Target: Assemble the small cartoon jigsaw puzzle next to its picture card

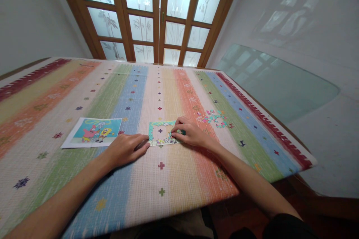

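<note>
A partly joined jigsaw puzzle (pixel 150 130) lies flat on the tablecloth, its border forming a rectangle around bare cloth. At its lower left corner rests my left hand (pixel 126 150), fingers extended and loosely curved, the tips touching the edge. My right hand (pixel 188 133) is over the puzzle's right side, with thumb and fingers pinched at a small puzzle piece (pixel 173 134) by the inner edge. These fingers hide part of the right border. To the left, a printed picture (pixel 98 131) of cartoon characters lies on the cloth, close to my left hand.
Loose puzzle pieces (pixel 217 118) are scattered in a rough ring to the right, beyond my right forearm. A striped tablecloth (pixel 161 179) covers the table. Wooden doors with glass panes (pixel 141 28) stand behind it, and a white wall (pixel 308 82) is on the right.
</note>
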Demonstrator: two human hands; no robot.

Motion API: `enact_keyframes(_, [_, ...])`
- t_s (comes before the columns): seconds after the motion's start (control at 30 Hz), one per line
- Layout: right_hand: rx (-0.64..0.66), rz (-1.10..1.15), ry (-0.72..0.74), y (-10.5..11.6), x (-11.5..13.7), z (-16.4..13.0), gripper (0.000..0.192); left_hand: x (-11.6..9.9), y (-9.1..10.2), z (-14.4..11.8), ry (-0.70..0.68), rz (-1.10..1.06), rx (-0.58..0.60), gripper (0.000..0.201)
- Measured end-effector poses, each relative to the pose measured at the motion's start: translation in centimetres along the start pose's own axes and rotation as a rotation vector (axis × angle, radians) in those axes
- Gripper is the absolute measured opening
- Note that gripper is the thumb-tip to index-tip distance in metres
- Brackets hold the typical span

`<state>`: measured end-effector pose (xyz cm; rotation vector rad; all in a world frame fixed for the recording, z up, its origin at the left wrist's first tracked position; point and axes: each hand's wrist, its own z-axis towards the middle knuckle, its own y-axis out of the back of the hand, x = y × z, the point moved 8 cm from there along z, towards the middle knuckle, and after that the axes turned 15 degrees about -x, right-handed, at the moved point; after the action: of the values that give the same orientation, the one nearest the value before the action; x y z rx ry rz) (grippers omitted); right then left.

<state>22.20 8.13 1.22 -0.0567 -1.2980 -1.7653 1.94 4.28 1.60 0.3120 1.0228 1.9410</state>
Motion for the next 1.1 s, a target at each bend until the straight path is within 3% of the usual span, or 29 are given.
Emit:
enact_keyframes(0.33, [-0.020, -0.001, -0.020, -0.47, -0.23, 0.49, 0.013, 0.05, -0.09, -0.10, 0.002, -0.002, 0.001, 0.031])
enact_keyframes(0.67, [-0.081, 0.071, -0.199, -0.27, -0.79, 0.95, 0.010, 0.22, -0.20, -0.13, 0.010, 0.009, 0.013, 0.030])
enact_keyframes(0.87, [-0.124, 0.014, -0.149, -0.32, -0.73, 0.74, 0.007, 0.13, -0.01, 0.07, 0.029, -0.016, 0.011, 0.031])
enact_keyframes(1.1, [-0.086, 0.023, -0.084, 0.38, -0.56, 0.77, 0.021, 0.10, -0.02, 0.02, 0.024, -0.021, 0.007, 0.030])
